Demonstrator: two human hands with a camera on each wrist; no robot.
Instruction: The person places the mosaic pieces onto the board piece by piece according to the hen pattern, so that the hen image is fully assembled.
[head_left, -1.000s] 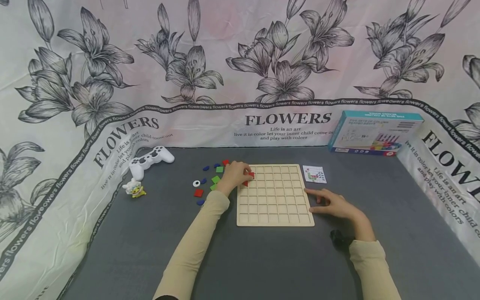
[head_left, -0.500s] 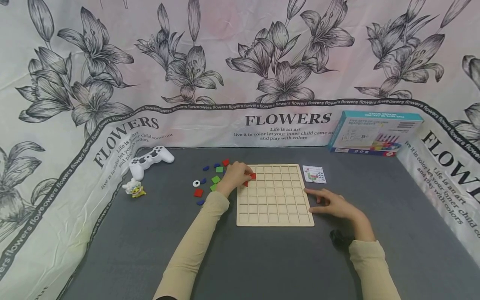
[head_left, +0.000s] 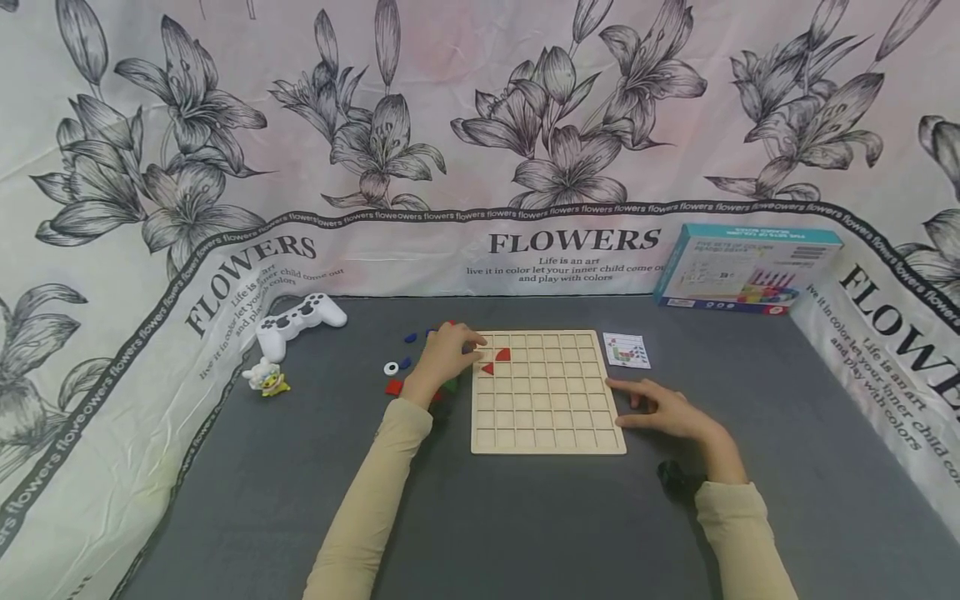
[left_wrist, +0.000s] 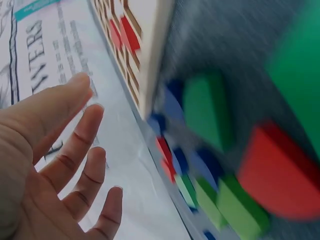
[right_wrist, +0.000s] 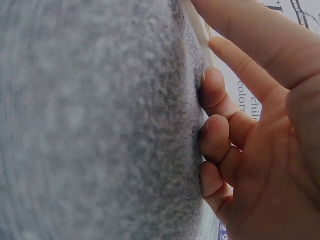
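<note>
My left hand [head_left: 448,354] hovers over the left edge of a wooden grid board [head_left: 547,408]. Its fingers are apart with nothing between them, as the left wrist view shows. Two red pieces lie in the board's upper left: a rounded one [head_left: 503,355] and a smaller pointed one [head_left: 488,368]. My right hand [head_left: 663,407] rests at the board's right side, index finger and thumb touching its edge while the other fingers bend. Loose blue, green and red pieces lie left of the board, partly hidden by my left hand; a green block [left_wrist: 205,107] shows in the left wrist view.
A printed pattern card [head_left: 627,351] lies right of the board. Behind it stands a teal-edged box [head_left: 746,271]. At the left are a white game controller [head_left: 300,325], a small white and yellow figurine [head_left: 267,377] and a white ring [head_left: 391,368].
My left hand has let go of the rounded red piece, which stays on the board, and has moved left. My right hand has kept its place.
</note>
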